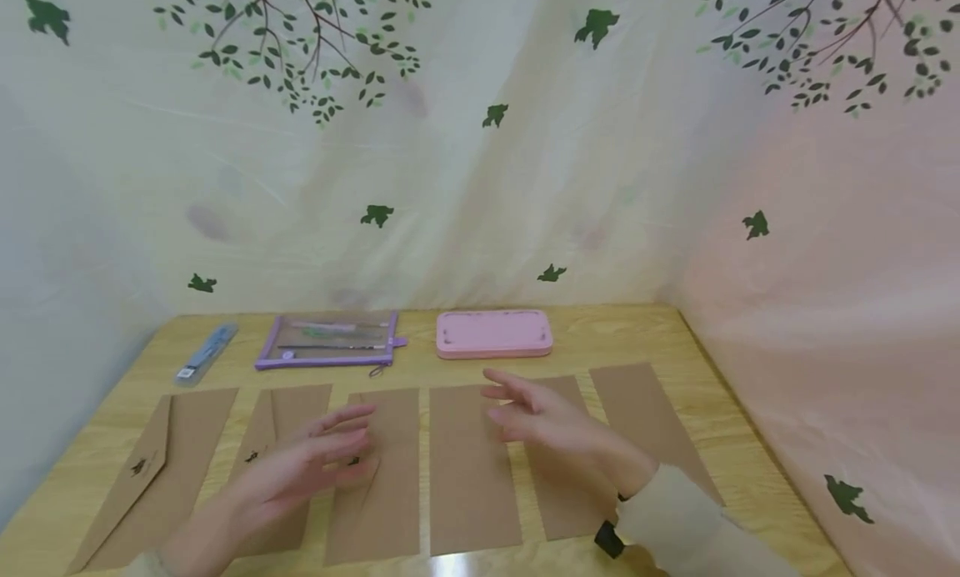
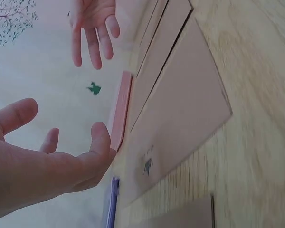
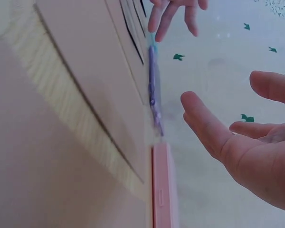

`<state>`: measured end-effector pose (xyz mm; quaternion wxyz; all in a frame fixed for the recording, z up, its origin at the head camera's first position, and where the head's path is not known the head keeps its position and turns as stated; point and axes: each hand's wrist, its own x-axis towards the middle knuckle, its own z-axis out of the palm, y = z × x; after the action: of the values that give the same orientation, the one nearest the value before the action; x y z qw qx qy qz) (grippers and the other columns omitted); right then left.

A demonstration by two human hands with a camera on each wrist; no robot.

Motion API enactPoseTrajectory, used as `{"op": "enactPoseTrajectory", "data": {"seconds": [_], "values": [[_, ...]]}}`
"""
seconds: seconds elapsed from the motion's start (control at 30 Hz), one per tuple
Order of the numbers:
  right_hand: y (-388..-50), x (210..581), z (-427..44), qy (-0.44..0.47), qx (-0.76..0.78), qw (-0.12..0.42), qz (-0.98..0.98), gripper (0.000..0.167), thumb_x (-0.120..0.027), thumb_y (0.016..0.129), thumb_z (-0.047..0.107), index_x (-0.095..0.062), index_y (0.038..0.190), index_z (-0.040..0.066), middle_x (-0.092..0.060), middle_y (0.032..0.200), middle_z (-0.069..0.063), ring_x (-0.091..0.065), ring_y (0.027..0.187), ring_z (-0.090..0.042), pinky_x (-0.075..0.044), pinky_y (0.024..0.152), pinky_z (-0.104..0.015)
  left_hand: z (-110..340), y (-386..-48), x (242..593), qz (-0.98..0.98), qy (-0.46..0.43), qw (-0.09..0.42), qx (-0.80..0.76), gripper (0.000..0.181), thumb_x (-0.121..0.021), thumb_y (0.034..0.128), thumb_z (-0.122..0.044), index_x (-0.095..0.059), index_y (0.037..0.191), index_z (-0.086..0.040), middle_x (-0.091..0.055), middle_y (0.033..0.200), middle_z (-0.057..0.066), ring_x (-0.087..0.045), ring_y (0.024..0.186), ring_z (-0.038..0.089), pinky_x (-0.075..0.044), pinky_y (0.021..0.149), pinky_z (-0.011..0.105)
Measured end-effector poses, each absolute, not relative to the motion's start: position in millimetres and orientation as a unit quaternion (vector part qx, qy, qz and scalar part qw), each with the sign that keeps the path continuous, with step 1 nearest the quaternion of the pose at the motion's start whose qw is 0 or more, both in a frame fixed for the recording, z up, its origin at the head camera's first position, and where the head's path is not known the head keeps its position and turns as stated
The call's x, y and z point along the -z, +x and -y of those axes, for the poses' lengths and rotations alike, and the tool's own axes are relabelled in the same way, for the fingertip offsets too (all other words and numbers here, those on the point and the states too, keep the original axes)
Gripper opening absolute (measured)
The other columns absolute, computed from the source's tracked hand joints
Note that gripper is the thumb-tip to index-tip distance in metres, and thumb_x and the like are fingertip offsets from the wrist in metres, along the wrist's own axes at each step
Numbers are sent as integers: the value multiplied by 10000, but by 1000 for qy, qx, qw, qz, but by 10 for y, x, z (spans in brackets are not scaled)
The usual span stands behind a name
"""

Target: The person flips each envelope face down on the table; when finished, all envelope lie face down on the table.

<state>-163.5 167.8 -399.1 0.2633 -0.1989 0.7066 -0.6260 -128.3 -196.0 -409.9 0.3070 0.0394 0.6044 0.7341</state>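
Observation:
Several brown paper envelopes lie in a row across the wooden table. My left hand (image 1: 311, 460) hovers over the left-hand ones with loosely bent fingers, holding nothing. Beneath it is an envelope (image 1: 393, 494) with a small dark print, partly covered by the hand. My right hand (image 1: 551, 423) is held above the gap between a plain envelope (image 1: 468, 477) and the one (image 1: 570, 510) to its right, also holding nothing. In the left wrist view the fingers (image 2: 100, 137) of my left hand stand apart, clear of the paper.
At the back lie a pink pencil case (image 1: 493, 333), a purple-edged clear zip pouch (image 1: 330, 341) with pens inside, and a slim blue packet (image 1: 206, 354). An envelope with a pointed flap (image 1: 135, 477) lies far left; a plain envelope (image 1: 648, 418) lies far right. Leaf-print curtains (image 1: 450, 160) enclose the table (image 1: 630, 331).

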Motion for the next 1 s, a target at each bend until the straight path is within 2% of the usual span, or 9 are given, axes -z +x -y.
{"op": "enactPoseTrajectory", "data": {"seconds": [0.17,0.27,0.43,0.63,0.77,1.0], "values": [[-1707,3968,-1438,-205,633,261,-699,713,-621,1029,262,-241,1617,127,-373,1585,-171,-453,1378,-388,-499,1032,-426,2222,-1293,4137,-626,52,284,-724,621,-499,1074,-186,-208,1606,-55,3,1653,241,-148,1489,396,-306,1174,494],[-1736,4015,-1261,-201,643,266,-690,693,-610,1034,231,-251,1609,93,-368,1583,-196,-442,1387,-386,-491,1041,-428,2308,-1298,4205,-644,50,280,-710,649,-505,1073,-203,-179,1607,-30,3,1636,306,-136,1490,442,-318,1166,476],[-1751,4169,-957,-196,667,273,-665,653,-596,1032,164,-279,1583,14,-360,1566,-264,-449,1372,-415,-479,1051,-442,2354,-1296,4315,-658,41,277,-699,658,-508,1070,-202,-168,1601,-13,-45,1624,321,-140,1487,445,-310,1162,484],[-1694,4336,-723,-154,717,289,-616,667,-614,1007,96,-276,1565,-43,-352,1549,-304,-414,1390,-428,-437,1082,-479,2383,-1312,4387,-637,24,283,-717,652,-492,1084,-234,-162,1612,-43,12,1648,266,-58,1503,420,-338,1160,465],[-1658,4408,-658,-119,741,300,-590,628,-573,1011,58,-280,1553,-64,-335,1552,-307,-379,1412,-424,-365,1130,-527,2402,-1305,4399,-624,18,285,-727,642,-484,1087,-235,-165,1613,-51,30,1652,249,-33,1503,418,-369,1147,449],[-1626,4422,-669,-75,768,333,-542,659,-575,1002,79,-250,1556,-72,-222,1587,-329,-262,1457,-465,-270,1152,-618,2385,-1298,4369,-615,10,283,-736,673,-499,1081,-223,-131,1615,-40,75,1660,219,28,1509,426,-337,1157,516]]}}
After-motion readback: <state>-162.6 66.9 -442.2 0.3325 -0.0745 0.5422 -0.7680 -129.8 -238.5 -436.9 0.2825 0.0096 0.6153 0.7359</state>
